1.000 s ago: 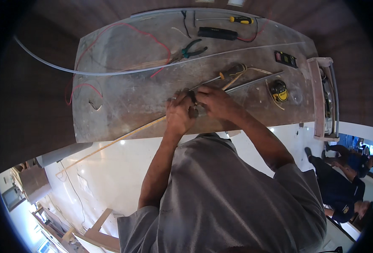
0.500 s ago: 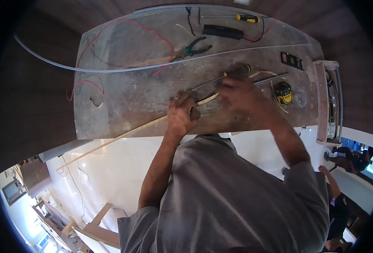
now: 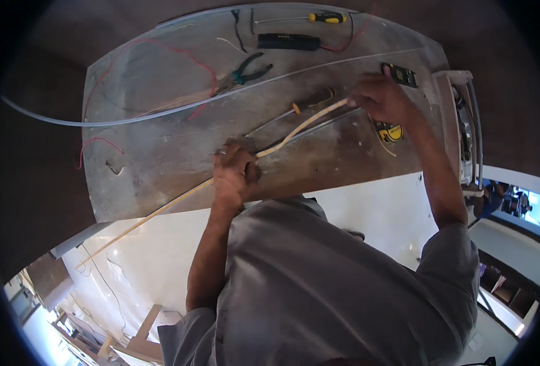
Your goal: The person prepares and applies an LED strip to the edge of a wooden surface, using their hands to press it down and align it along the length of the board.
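My left hand (image 3: 234,171) is closed around a thin grey channel (image 3: 326,127) and a yellowish flexible strip that looks like an LED strip (image 3: 306,126), near the bench's front edge. The strip is lifted out of the channel in a bend between my hands. My right hand (image 3: 381,97) pinches its right part above the bench. To the left, strip and channel stick out past the bench edge over the floor. A dark-handled screwdriver (image 3: 312,102) lies just behind the channel. Beside my right wrist is a yellow and black tape measure (image 3: 390,132), partly hidden.
Across the bench (image 3: 160,189) lies a long translucent strip (image 3: 160,116). Behind it are green-handled pliers (image 3: 251,72), a red wire (image 3: 212,73), a black box (image 3: 289,42), a yellow-handled screwdriver (image 3: 327,18) and a small dark packet (image 3: 398,74). A wooden frame (image 3: 455,134) borders the right.
My right hand has moved right and up, drawing the LED strip away from the channel into a raised bend. The view has shifted, and my left hand keeps its hold.
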Demonstrator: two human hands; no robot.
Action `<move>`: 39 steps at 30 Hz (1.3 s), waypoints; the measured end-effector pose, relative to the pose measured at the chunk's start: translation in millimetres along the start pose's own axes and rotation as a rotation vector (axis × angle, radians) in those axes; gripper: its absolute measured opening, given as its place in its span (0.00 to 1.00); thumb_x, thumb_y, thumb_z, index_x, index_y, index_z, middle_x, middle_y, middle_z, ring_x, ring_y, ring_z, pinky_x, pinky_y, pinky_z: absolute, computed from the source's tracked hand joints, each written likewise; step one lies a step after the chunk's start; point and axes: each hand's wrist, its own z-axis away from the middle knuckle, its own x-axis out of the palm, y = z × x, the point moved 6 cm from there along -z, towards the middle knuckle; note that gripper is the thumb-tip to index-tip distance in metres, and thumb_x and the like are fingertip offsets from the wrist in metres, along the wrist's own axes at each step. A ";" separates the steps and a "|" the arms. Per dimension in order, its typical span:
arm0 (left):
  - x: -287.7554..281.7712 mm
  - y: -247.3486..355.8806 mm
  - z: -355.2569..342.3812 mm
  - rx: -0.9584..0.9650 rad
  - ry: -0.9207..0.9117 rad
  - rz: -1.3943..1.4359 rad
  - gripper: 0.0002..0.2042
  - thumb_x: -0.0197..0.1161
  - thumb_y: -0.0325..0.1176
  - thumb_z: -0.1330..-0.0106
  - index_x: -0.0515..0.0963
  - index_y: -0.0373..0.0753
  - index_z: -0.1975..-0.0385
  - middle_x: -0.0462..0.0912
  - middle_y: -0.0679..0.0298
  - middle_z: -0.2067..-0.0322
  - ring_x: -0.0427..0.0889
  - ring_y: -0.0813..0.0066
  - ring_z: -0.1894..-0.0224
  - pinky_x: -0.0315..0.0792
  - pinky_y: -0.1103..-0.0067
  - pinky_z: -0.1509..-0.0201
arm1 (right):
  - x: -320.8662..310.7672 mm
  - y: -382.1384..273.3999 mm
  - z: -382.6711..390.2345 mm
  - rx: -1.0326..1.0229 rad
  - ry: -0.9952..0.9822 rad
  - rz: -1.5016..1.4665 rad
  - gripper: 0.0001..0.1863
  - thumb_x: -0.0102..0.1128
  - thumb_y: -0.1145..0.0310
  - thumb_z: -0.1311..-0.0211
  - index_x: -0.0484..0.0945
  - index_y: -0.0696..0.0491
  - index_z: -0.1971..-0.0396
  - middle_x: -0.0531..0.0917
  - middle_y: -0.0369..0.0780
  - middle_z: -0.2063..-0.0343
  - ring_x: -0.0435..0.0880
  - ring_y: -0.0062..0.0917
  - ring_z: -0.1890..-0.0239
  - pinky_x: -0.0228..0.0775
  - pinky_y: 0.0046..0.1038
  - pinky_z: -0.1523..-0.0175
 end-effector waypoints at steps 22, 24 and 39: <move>-3.7 1.4 -1.2 0.006 0.077 -0.051 0.08 0.68 0.25 0.48 0.82 0.43 0.68 0.84 0.60 0.56 0.81 0.49 0.45 0.70 0.57 0.45 | 170.6 -118.2 -25.8 -0.145 0.088 0.050 0.18 0.71 0.70 0.42 0.85 0.51 0.51 0.81 0.38 0.49 0.77 0.36 0.41 0.73 0.40 0.36; -5.0 1.3 -0.9 -0.003 0.048 -0.036 0.10 0.68 0.25 0.49 0.82 0.43 0.66 0.84 0.60 0.57 0.81 0.48 0.46 0.70 0.58 0.46 | 171.3 -121.2 -31.2 -0.159 0.089 0.031 0.17 0.71 0.70 0.43 0.85 0.51 0.52 0.82 0.39 0.50 0.78 0.37 0.42 0.73 0.39 0.37; -11.4 9.1 -3.4 -0.012 0.043 -0.035 0.14 0.71 0.24 0.50 0.84 0.43 0.62 0.86 0.61 0.54 0.83 0.53 0.46 0.72 0.60 0.43 | 176.3 -113.8 -35.7 -0.224 0.143 -0.066 0.14 0.70 0.78 0.52 0.84 0.56 0.62 0.80 0.40 0.60 0.78 0.38 0.51 0.76 0.39 0.44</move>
